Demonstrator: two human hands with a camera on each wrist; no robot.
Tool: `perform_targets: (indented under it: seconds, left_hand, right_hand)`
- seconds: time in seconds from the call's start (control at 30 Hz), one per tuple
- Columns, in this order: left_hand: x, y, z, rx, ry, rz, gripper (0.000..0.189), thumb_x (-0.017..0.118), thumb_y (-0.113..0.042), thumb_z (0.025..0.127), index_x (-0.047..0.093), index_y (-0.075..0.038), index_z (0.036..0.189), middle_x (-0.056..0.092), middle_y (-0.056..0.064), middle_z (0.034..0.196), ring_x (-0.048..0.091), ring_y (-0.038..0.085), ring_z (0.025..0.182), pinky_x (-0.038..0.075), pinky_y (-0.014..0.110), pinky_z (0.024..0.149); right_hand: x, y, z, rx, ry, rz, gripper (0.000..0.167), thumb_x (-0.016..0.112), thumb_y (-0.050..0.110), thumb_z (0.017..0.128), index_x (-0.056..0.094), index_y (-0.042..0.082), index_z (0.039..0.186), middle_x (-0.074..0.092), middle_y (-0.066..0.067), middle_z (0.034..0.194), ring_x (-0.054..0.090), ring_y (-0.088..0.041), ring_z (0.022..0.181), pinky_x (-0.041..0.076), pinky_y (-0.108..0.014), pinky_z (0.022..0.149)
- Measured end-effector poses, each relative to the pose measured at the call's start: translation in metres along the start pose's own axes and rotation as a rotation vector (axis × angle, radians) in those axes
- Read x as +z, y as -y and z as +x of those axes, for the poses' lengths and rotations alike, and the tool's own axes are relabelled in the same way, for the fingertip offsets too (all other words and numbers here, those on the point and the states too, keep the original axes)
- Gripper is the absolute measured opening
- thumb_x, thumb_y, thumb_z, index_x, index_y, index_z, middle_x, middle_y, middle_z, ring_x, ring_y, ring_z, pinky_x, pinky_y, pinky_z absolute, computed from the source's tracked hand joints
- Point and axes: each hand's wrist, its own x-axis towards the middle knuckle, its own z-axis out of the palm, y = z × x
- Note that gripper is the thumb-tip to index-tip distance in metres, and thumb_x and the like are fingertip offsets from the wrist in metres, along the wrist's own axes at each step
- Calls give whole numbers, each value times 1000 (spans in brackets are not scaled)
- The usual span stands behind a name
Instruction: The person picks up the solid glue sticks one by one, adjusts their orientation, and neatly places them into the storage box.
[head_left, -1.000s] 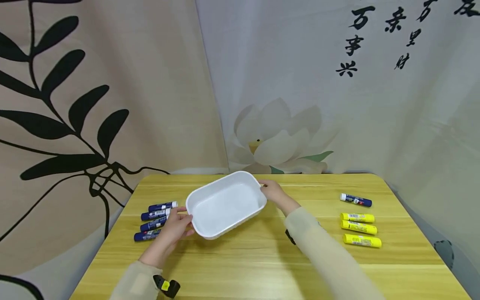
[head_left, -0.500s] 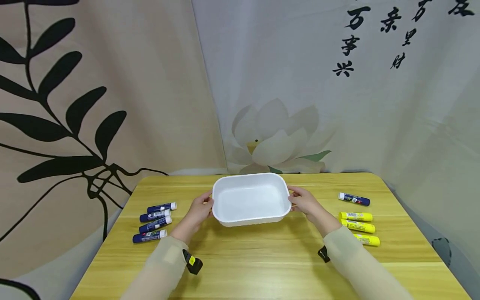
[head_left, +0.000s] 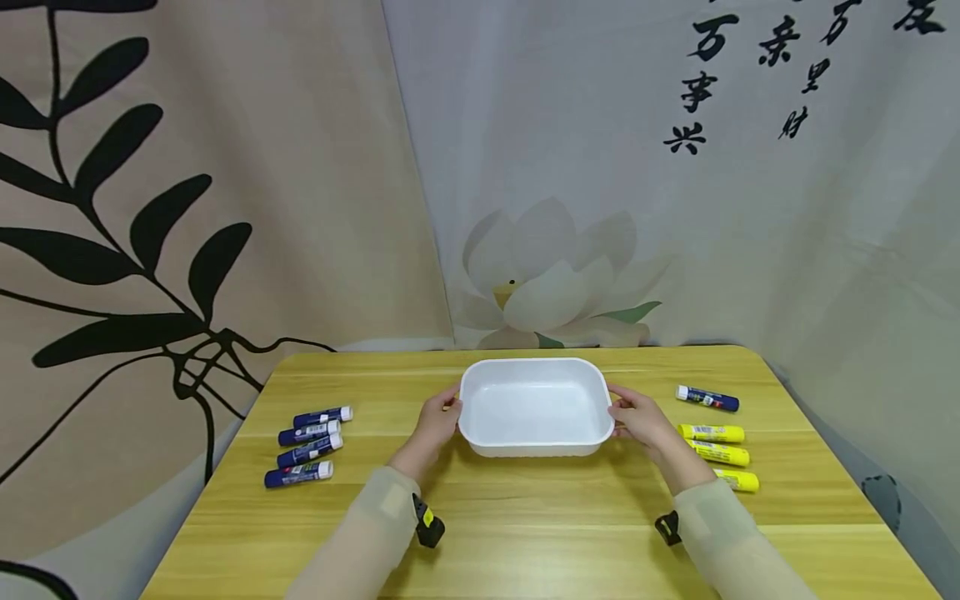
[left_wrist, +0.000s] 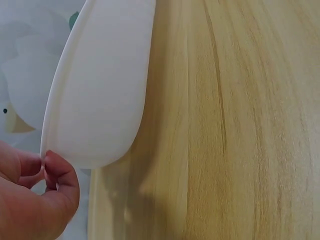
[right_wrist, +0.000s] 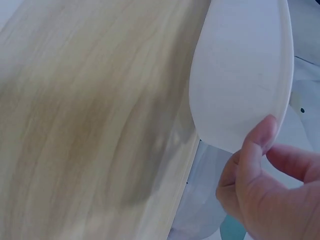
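A white rectangular plastic tray (head_left: 536, 408) with rounded corners is held level by both hands over the middle of the table's far half. My left hand (head_left: 438, 419) pinches the rim at its left end; in the left wrist view, thumb and finger of the left hand (left_wrist: 42, 190) meet on the edge. At the other end my right hand (head_left: 641, 417) grips the rim, and the right wrist view shows the thumb of the right hand (right_wrist: 270, 185) pressed on the outer wall. Both wrist views show the tray's side wall close over the wood, with a shadow beneath. Nothing lies inside it.
Several dark blue glue sticks (head_left: 303, 473) with white caps lie in a column on the left. To the right lie one more blue glue stick (head_left: 707, 398) and three yellow tubes (head_left: 711, 433), partly behind the right arm. A printed curtain (head_left: 337, 167) hangs behind the wooden table (head_left: 540, 533).
The tray has moved right and slightly nearer, turning from a slant to square with the table. Both hands have travelled right with it, keeping hold of its ends.
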Motion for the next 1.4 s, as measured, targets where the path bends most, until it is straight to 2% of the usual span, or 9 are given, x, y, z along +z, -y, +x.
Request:
perform_targets:
  seconds: [0.43,0.7,0.87,0.93,1.0,1.17,1.23,1.3,1.4]
  left_hand:
    - [-1,6,7,-24,-48,32,39,47,-10,98,50,-11,138,51,12,104,48,13,72,45,22,61]
    - [-3,2,7,-47,-28,29,40,46,-12,99,49,-10,139,51,12,105,48,12,69,48,29,67]
    - [-3,2,7,-46,-19,42,42,47,-9,98,47,-10,139,47,10,101,47,13,69,48,30,66]
    - [-3,2,7,-48,-13,37,42,47,-9,98,47,-11,140,46,9,101,47,14,71,49,30,67]
    - [-2,2,7,-49,-5,32,42,47,-9,98,47,-11,140,45,9,100,47,14,73,50,31,69]
    - [-2,2,8,-52,2,27,42,47,-9,98,46,-10,140,43,9,100,46,14,74,51,32,71]
    - [-3,2,8,-58,-1,25,42,47,-9,98,46,-10,140,43,9,101,45,14,74,51,32,72]
    - [-3,2,7,-62,-4,29,43,47,-9,98,45,-10,141,44,9,101,46,13,75,51,31,72]
    - [-4,1,6,-69,-3,39,43,46,-9,99,45,-11,142,44,9,102,46,14,77,50,30,72]
  right_hand:
    - [6,0,11,24,2,-9,52,46,0,95,32,0,145,47,-10,97,53,-13,69,53,-29,68]
    - [10,2,11,24,-11,-34,51,47,0,95,33,-1,145,46,-11,97,52,-13,66,54,-30,68]
    - [4,3,9,7,14,-96,52,47,4,97,31,1,146,45,-14,104,55,-16,73,55,-35,73]
    - [-4,1,6,-62,38,-169,52,48,8,98,30,1,146,46,-17,109,57,-21,77,56,-37,74]
    - [-17,-2,0,-183,58,-279,51,49,11,98,32,2,146,47,-19,113,57,-25,83,55,-39,74]
    - [-62,-20,-27,-610,3,-699,47,61,9,92,49,10,137,55,-11,115,54,-27,95,51,-38,73]
    - [-78,-31,-38,-743,-35,-857,48,68,8,86,55,12,132,56,-7,113,53,-23,96,49,-37,73]
    - [-90,-41,-49,-808,-37,-961,52,72,8,81,58,16,130,56,-3,110,52,-19,95,49,-34,72]
    - [-106,-54,-64,-832,-25,-1062,55,77,9,75,62,20,126,56,2,108,51,-16,93,47,-32,70]
